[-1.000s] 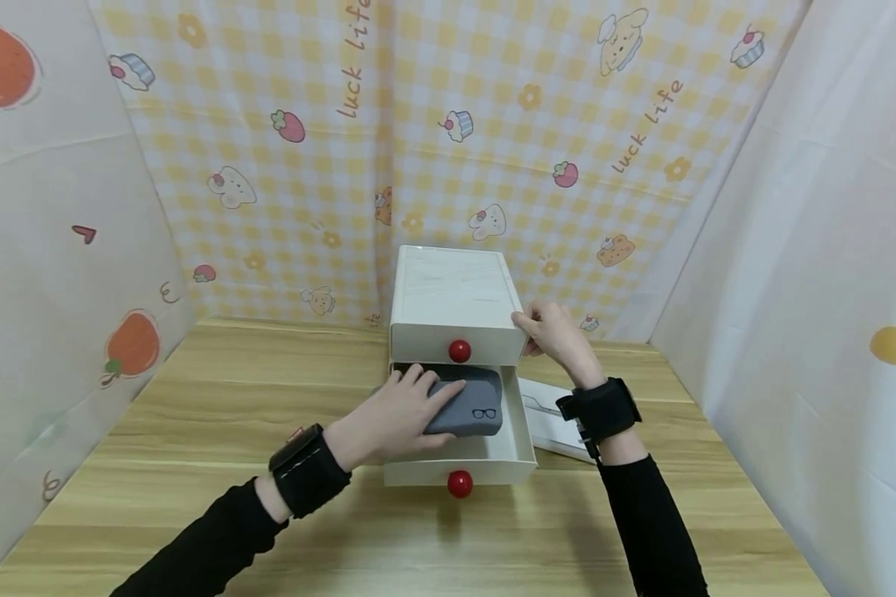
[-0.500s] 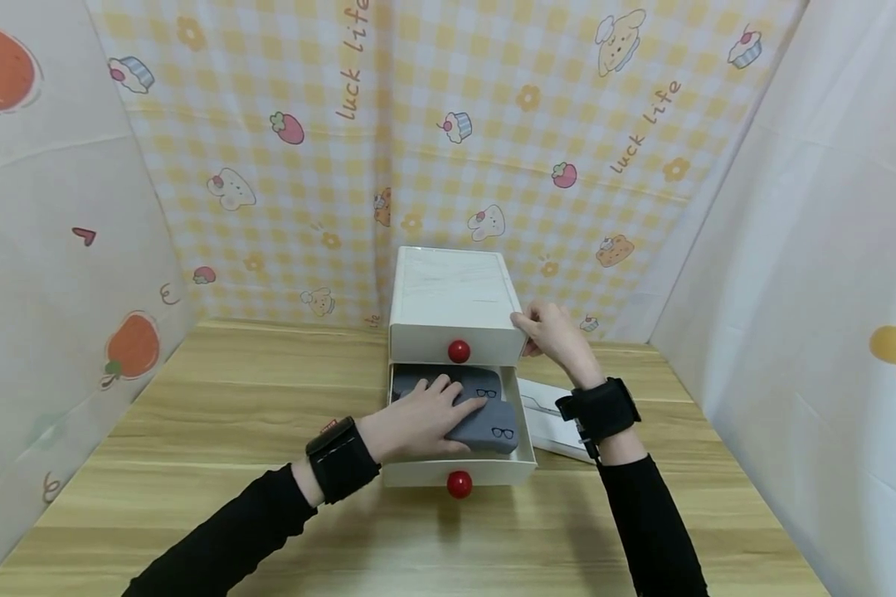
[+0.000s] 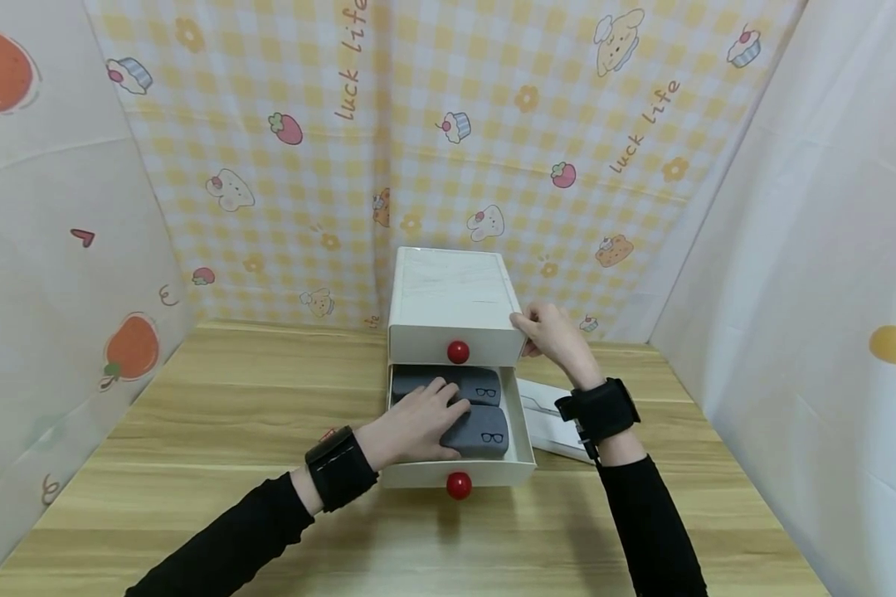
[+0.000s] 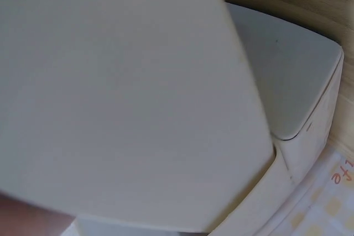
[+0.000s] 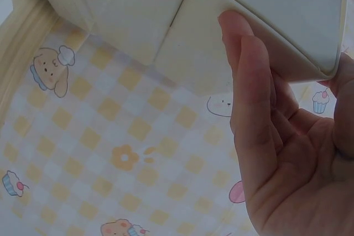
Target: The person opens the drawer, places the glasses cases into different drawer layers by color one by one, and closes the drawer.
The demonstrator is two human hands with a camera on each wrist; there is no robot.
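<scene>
A small white drawer cabinet [image 3: 455, 286] has its lower drawer [image 3: 427, 475] pulled out in the head view. Inside lie two grey glasses cases, one behind the other. My left hand [image 3: 411, 424] holds the front glasses case [image 3: 484, 435] by its left part, fingers over the top and thumb towards the drawer front. Behind it, the rear glasses case [image 3: 485, 383] is partly covered by my fingers. At the cabinet's upper right corner, my right hand [image 3: 560, 336] grips the edge, thumb on top and fingers along the side. The drawer's pale outer face [image 4: 127, 103] fills most of the left wrist view.
Red round knobs mark the upper drawer [image 3: 458, 352] and the lower one. A flat white box [image 3: 556, 427] lies right of the cabinet on the wooden table [image 3: 284, 373]. A checked cloth [image 3: 493, 157] hangs behind.
My left hand has moved forward and right, bringing the front glasses case down towards the drawer front, uncovering the rear one. The case now lies straighter. My right hand stays put.
</scene>
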